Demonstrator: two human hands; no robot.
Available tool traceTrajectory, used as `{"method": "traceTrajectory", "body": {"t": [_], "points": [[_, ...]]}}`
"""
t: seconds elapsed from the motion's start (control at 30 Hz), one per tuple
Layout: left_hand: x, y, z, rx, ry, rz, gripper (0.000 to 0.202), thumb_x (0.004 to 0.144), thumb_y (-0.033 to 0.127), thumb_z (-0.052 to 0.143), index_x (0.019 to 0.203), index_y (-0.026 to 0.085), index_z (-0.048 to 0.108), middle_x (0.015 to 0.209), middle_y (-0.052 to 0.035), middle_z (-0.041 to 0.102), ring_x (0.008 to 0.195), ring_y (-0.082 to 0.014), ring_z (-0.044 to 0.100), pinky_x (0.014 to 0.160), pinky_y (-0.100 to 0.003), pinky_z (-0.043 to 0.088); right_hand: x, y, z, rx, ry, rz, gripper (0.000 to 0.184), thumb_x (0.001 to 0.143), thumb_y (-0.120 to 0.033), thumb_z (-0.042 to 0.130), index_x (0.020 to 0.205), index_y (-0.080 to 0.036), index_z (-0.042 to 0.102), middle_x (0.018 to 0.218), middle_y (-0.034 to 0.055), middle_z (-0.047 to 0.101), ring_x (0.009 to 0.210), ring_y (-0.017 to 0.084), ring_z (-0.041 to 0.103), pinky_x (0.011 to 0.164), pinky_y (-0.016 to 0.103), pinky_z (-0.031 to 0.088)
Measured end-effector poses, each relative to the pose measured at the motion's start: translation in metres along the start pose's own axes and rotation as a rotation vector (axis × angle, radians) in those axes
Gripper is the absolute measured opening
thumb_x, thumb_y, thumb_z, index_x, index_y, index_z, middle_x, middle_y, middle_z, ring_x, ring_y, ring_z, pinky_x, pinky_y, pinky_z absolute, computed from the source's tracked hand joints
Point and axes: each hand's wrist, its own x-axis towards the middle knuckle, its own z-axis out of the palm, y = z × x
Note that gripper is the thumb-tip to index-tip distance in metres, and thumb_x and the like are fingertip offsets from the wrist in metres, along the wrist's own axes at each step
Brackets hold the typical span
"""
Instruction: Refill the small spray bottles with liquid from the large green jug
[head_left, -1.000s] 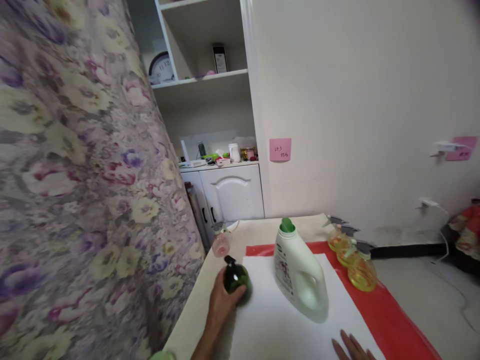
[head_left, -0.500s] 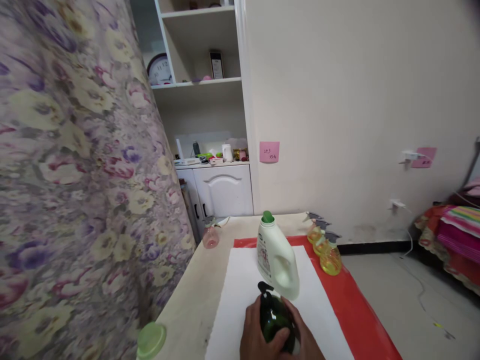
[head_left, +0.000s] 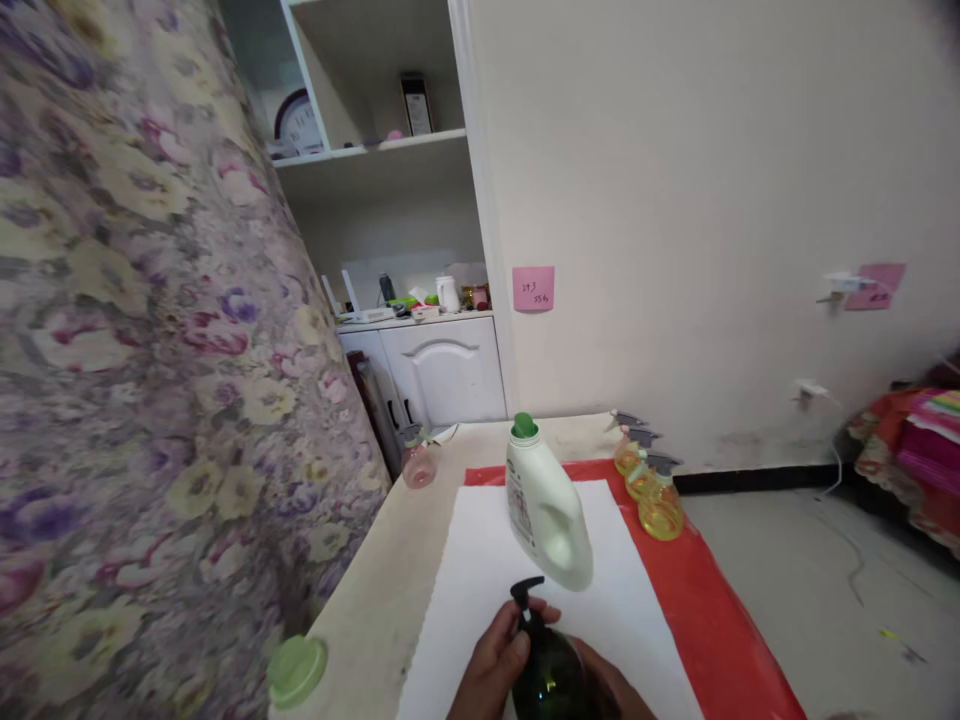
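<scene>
A dark green pump bottle (head_left: 551,675) with a black pump head stands on the white sheet (head_left: 480,560) at the bottom of the view. My left hand (head_left: 491,665) is wrapped round its left side and neck. My right hand (head_left: 611,690) is curled against its right side, partly cut off by the frame edge. Just beyond the bottle stands a white detergent jug (head_left: 544,505) with a green cap, apart from both hands.
Yellow spray bottles (head_left: 651,490) line the right side of the red mat (head_left: 705,620). A pink spray bottle (head_left: 416,462) stands at the table's far left, a pale green lid (head_left: 298,670) at the near left edge. A floral curtain (head_left: 150,350) hangs left; white cabinet (head_left: 442,370) behind.
My left hand carried the green bottle from the sheet's left edge to the near middle, and my right hand came onto it. Since then the view shifted slightly.
</scene>
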Motion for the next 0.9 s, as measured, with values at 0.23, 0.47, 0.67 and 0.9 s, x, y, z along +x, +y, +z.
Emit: {"method": "traceTrajectory", "body": {"t": [0.23, 0.47, 0.67, 0.9], "points": [[-0.003, 0.001, 0.013, -0.131, 0.045, 0.003, 0.04, 0.076, 0.046, 0.069, 0.104, 0.018, 0.067, 0.106, -0.0142, 0.072, 0.119, -0.0333, 0.055, 0.1, -0.044, 0.039, -0.007, -0.03, 0.015, 0.284, -0.2, 0.004, 0.086, 0.057, -0.039, 0.082, 0.136, -0.028, 0.049, 0.134, 0.006, 0.056, 0.124, 0.036, 0.048, 0.103, 0.047, 0.036], [-0.001, -0.006, 0.021, -0.108, 0.163, 0.059, 0.038, 0.07, 0.043, 0.074, 0.096, 0.016, 0.066, 0.091, -0.011, 0.072, 0.086, -0.0242, 0.065, 0.077, -0.035, 0.049, -0.008, -0.009, 0.011, 0.28, -0.154, -0.063, 0.09, 0.058, -0.037, 0.084, 0.138, -0.024, 0.045, 0.141, 0.0101, 0.05, 0.13, 0.035, 0.043, 0.107, 0.048, 0.031], [-0.004, -0.004, 0.025, -0.028, 0.293, 0.093, 0.039, 0.062, 0.039, 0.081, 0.091, 0.018, 0.065, 0.093, -0.0069, 0.072, 0.079, -0.0217, 0.065, 0.072, -0.032, 0.05, -0.006, -0.001, 0.009, 0.192, -0.09, -0.135, 0.089, 0.057, -0.037, 0.085, 0.136, -0.024, 0.047, 0.139, 0.0108, 0.052, 0.131, 0.035, 0.042, 0.106, 0.045, 0.033], [-0.013, 0.007, 0.019, -0.048, 0.13, 0.041, 0.046, 0.073, 0.047, 0.07, 0.108, 0.017, 0.066, 0.112, -0.015, 0.069, 0.104, -0.0316, 0.062, 0.089, -0.041, 0.046, -0.007, -0.007, 0.009, 0.162, -0.087, -0.095, 0.093, 0.053, -0.038, 0.086, 0.136, -0.022, 0.047, 0.138, 0.0112, 0.053, 0.131, 0.035, 0.043, 0.108, 0.046, 0.032]]}}
